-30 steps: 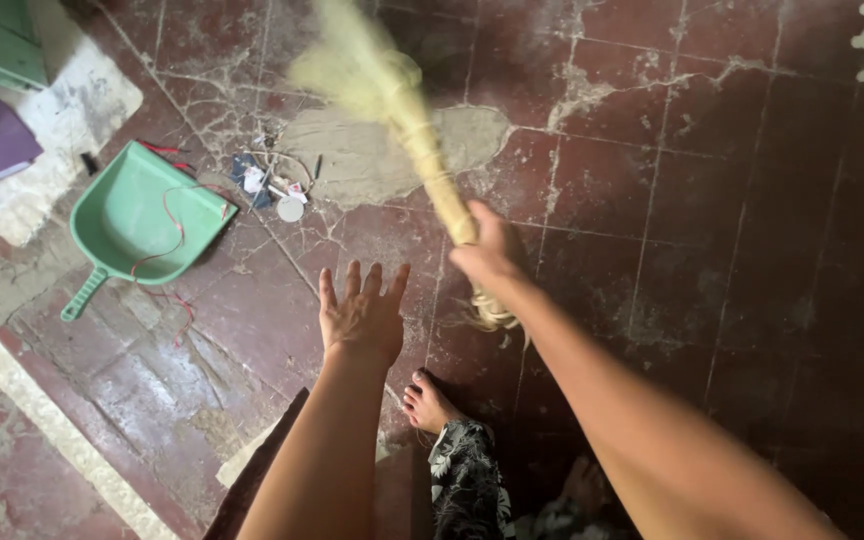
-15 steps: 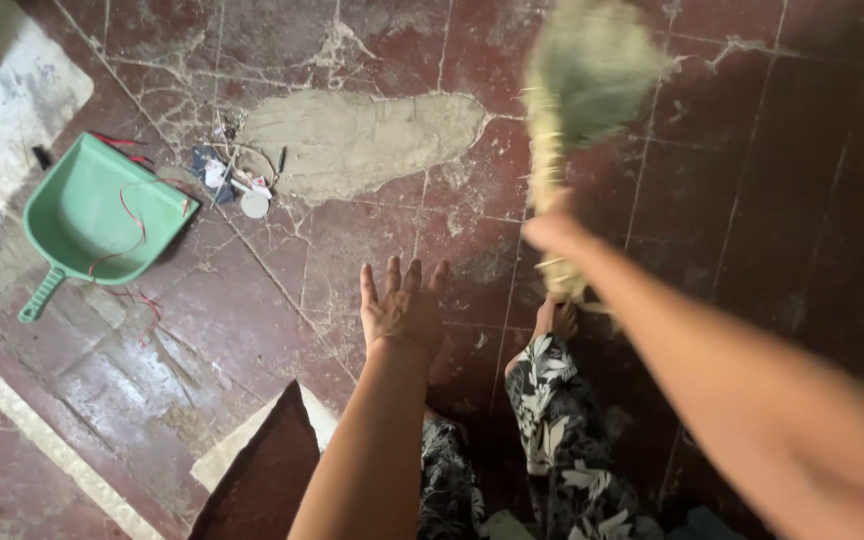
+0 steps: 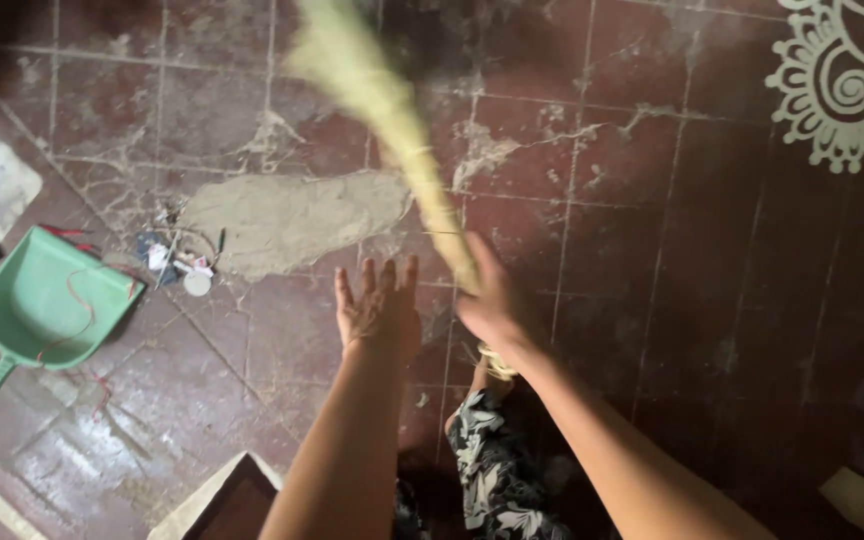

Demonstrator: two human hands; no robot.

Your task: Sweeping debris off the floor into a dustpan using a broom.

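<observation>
The right hand (image 3: pixel 492 300) was clamped around the bound handle of a straw broom (image 3: pixel 392 120), its fingers wrapped about the stalks near their lower end, with a short tuft of the handle poking out below the wrist. The broom slanted up and to the left from that grip, its loose pale bristles blurred at the far edge of the scene above the floor (image 3: pixel 712 300) of dark red tiles. The left hand (image 3: pixel 377 305) held nothing: it was flat and open, fingers spread apart and pointing far, just beside the right hand and the broom's handle, though whether it touched the stalks could not be told. Far of both hands lay a grey cement patch (image 3: pixel 292 215) set into the cracked tiles. At its left end sat a small heap of swept rubbish (image 3: pixel 177 262), scraps of paper, a little white disc and bits of wire. Left of that heap a green plastic dustpan (image 3: pixel 47 305) rested on the floor with its handle pointing near and left, a thin red wire (image 3: pixel 77 300) trailing across it. A white floor drawing (image 3: pixel 847 85) of curls and scallops filled the far right corner. Near the bottom, between the two forearms, showed black trousers with a white leaf print (image 3: pixel 497 470).
</observation>
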